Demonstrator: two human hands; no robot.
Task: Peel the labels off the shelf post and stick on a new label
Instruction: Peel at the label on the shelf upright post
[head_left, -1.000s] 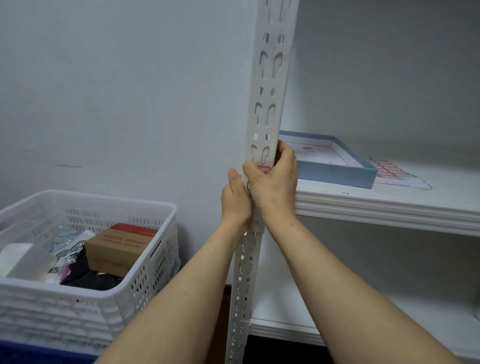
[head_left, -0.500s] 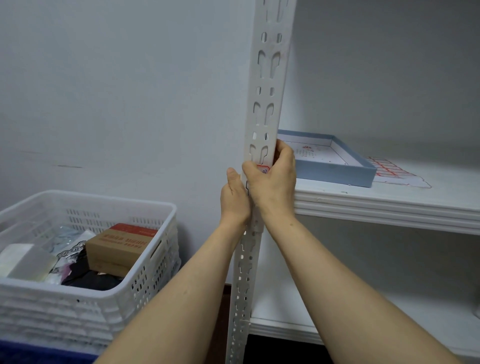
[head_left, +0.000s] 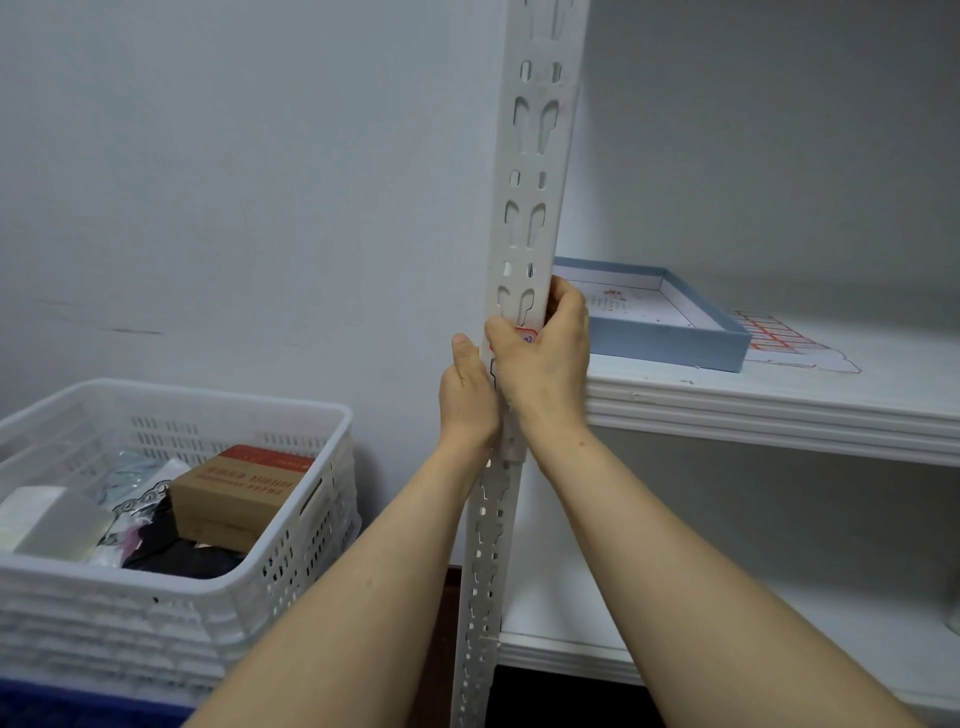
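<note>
I see my right grip (head_left: 545, 358) curled round the slotted shelf post (head_left: 530, 171), thumb on the red-edged label (head_left: 525, 335); left grip (head_left: 467, 400) clasps the post's edge. A hurried pull may tear the label, leaving scraps

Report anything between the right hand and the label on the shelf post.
Nothing visible does. The right hand grips the white slotted metal shelf post, thumb at the red-edged white paper label; only that hand covers part of it.
</note>
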